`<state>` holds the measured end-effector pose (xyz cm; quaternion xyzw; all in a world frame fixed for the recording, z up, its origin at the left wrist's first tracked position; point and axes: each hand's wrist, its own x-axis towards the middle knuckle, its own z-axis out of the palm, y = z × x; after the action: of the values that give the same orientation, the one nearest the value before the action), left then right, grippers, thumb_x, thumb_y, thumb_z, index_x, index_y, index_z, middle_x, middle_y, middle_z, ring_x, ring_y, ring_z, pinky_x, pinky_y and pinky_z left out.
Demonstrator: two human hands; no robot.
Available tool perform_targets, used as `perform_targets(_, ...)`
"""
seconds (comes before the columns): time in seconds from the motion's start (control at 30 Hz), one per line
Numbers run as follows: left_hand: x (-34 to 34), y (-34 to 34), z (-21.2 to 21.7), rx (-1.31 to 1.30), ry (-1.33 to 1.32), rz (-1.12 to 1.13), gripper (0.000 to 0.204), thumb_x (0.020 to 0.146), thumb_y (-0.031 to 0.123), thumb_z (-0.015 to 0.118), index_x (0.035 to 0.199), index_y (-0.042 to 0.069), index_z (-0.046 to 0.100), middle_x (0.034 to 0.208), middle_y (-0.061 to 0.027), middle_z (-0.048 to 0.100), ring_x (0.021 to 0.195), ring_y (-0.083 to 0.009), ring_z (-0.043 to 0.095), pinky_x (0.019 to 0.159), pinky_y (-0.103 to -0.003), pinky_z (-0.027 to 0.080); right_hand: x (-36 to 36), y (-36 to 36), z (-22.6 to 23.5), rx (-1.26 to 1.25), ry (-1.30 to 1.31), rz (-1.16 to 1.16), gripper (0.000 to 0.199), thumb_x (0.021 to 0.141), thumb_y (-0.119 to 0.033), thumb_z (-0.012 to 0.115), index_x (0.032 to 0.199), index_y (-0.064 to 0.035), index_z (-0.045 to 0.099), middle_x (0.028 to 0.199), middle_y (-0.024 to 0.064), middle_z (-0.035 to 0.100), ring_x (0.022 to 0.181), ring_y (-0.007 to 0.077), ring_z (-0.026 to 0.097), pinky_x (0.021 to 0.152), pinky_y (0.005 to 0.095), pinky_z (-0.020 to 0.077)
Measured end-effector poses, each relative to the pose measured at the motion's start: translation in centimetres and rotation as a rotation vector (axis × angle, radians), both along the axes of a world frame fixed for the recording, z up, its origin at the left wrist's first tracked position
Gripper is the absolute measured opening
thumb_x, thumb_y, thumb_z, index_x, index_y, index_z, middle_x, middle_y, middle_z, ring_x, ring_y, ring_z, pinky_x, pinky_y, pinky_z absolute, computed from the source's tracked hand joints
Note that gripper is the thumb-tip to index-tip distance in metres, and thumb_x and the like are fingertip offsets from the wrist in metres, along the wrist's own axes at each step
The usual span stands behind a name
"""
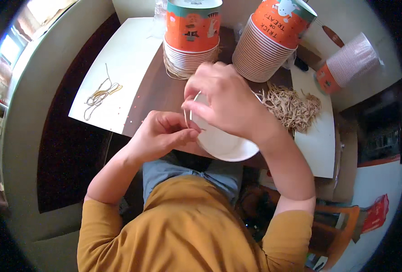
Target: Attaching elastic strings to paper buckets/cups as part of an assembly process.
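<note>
A white-lined paper bucket lies tilted in front of me, its open mouth toward me. My right hand reaches across its upper part, thumb and fingers closed in a pinch on a thin beige cord. That cord runs down along the left rim to my left hand. The left thumb and fingers are pinched together at the rim around the cord's lower end. My right hand hides the far side of the bucket and some of its own fingers.
Stacks of orange paper buckets stand behind: one with cords, a taller leaning stack, and another lying right. A heap of beige cords sits right. A few loose cords lie on the white board left. An orange-brown chair stands lower right.
</note>
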<state>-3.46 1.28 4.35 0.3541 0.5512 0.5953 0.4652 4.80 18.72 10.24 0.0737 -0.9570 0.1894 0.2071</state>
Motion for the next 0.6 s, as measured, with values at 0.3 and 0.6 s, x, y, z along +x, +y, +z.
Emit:
perform_targets(0.3,-1.8,-1.1,0.1,-0.004,-0.098,-0.064,0.017,0.09,0.011,0.062,0.099,-0.004,0.062,0.088,-0.0058,0.066,0.083,-0.0103,0.063,0.075,-0.024,0.053,5.8,-2.2,-3.1,-0.238,0.069,-0.068,0.018,0.068,-0.005,0.07,0.085,-0.01,0.066,0.086,0.0042,0.059,0.084,0.0239,0.056,0.077,0.0359,0.0411)
perform_targets(0.6,-1.8,-0.9,0.6,0.005,-0.014,-0.073,0.009,0.087,0.004,0.063,0.094,-0.002,0.062,0.086,-0.0045,0.066,0.081,-0.0085,0.063,0.073,-0.022,0.052,4.1,-3.1,-5.0,-0.151,0.066,-0.077,0.015,0.066,-0.004,0.071,0.075,-0.0071,0.059,0.081,0.0042,0.057,0.078,0.0237,0.056,0.071,0.0353,0.0413)
